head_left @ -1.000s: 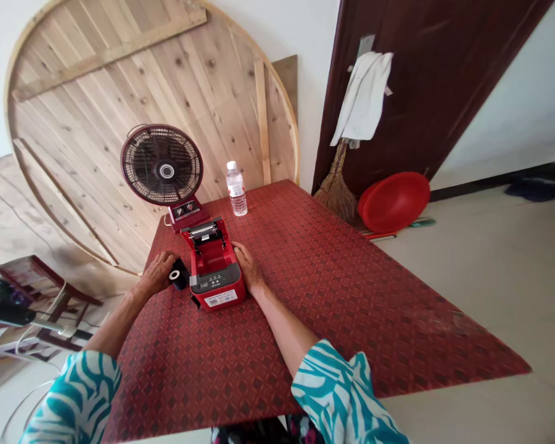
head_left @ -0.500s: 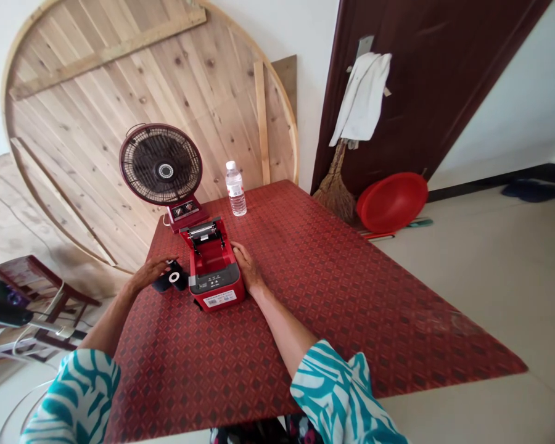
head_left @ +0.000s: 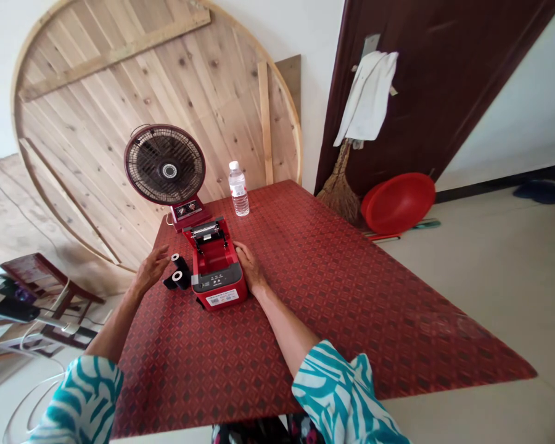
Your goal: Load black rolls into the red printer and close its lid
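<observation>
- Just past your left fingertips (head_left: 165, 251), two black rolls (head_left: 180, 274) with white cores sit close together on the red patterned table cover (head_left: 351, 308), near the fingers but not touching them.
- Your left hand (head_left: 152, 269) is the nearer hand to them; its fingers are spread wide and hold nothing.
- The nearer roll's long axis seems to run across, toward those fingers; the farther roll's lie is hard to tell.
- Right of the rolls, a red label printer (head_left: 215, 281) stands with its top open, its long axis running away from you.
- Your right hand (head_left: 250, 266) lies against the printer's right side, fingers close together, gripping nothing.
- Ahead of your left fingers, beyond the printer, stand a desk fan (head_left: 164, 164) and a water bottle (head_left: 238, 190).
</observation>
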`<action>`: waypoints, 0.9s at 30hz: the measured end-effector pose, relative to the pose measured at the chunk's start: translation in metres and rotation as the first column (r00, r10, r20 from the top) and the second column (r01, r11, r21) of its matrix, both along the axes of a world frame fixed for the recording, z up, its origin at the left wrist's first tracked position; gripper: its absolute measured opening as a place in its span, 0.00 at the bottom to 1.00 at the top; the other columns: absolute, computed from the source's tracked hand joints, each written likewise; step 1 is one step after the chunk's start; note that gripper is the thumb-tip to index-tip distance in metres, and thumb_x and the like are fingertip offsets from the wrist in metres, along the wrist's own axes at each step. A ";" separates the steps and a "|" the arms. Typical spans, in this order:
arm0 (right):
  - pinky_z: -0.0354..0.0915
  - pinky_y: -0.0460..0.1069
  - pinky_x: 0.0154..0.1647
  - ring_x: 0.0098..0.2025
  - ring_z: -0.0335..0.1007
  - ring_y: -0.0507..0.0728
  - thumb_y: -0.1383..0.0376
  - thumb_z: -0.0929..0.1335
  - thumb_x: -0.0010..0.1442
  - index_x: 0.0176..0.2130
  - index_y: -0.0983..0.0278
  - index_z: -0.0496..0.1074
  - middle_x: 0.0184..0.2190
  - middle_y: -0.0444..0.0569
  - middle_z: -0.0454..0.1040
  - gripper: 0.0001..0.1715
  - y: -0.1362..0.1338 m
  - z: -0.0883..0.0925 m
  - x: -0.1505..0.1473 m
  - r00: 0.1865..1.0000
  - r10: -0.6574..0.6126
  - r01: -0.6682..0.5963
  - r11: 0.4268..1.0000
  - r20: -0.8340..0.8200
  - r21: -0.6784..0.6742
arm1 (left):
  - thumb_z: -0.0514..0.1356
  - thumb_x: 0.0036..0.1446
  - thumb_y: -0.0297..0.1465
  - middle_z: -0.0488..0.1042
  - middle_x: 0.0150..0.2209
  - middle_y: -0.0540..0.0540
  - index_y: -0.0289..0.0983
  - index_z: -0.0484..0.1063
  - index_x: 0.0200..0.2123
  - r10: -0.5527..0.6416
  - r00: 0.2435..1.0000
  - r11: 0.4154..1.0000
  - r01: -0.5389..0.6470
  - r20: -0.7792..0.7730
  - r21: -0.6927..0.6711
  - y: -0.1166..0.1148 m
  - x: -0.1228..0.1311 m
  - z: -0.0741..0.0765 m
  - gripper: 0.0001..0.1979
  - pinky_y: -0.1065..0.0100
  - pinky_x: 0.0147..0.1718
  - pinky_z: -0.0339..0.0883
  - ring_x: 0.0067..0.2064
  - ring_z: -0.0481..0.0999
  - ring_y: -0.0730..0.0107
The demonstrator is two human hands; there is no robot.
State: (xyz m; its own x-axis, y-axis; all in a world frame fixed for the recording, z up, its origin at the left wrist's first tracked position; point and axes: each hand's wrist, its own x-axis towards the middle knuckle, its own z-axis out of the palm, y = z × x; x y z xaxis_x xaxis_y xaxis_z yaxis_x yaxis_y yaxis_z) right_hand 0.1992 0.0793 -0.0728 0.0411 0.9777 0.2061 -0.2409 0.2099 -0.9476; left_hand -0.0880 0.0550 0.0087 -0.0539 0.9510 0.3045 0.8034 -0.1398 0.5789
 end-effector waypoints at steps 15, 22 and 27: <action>0.59 0.58 0.60 0.56 0.67 0.60 0.49 0.62 0.58 0.49 0.57 0.72 0.53 0.48 0.74 0.25 -0.004 -0.001 0.001 1.000 0.029 -0.029 0.998 0.000 -0.055 | 0.63 0.47 0.46 0.74 0.25 0.52 0.40 0.69 0.38 0.379 0.923 0.915 -0.385 -0.069 -0.123 -0.061 0.048 -0.047 0.19 0.70 0.25 0.61 0.29 0.75 0.65; 0.59 0.59 0.60 0.57 0.66 0.61 0.49 0.63 0.57 0.50 0.57 0.72 0.53 0.48 0.74 0.26 -0.002 -0.005 -0.001 0.998 0.039 -0.042 0.997 -0.045 -0.063 | 0.61 0.49 0.45 0.75 0.28 0.48 0.39 0.72 0.37 0.296 0.954 0.955 -0.294 0.040 -0.046 -0.070 0.047 -0.047 0.17 0.66 0.28 0.66 0.32 0.76 0.61; 0.58 0.58 0.60 0.57 0.66 0.60 0.48 0.63 0.57 0.50 0.57 0.72 0.53 0.48 0.74 0.26 0.000 -0.007 -0.002 0.998 0.044 -0.046 0.998 -0.044 -0.048 | 0.63 0.48 0.45 0.78 0.43 0.41 0.37 0.66 0.41 0.059 0.918 0.985 -0.117 0.393 0.125 -0.085 0.048 -0.016 0.22 0.59 0.42 0.72 0.43 0.78 0.58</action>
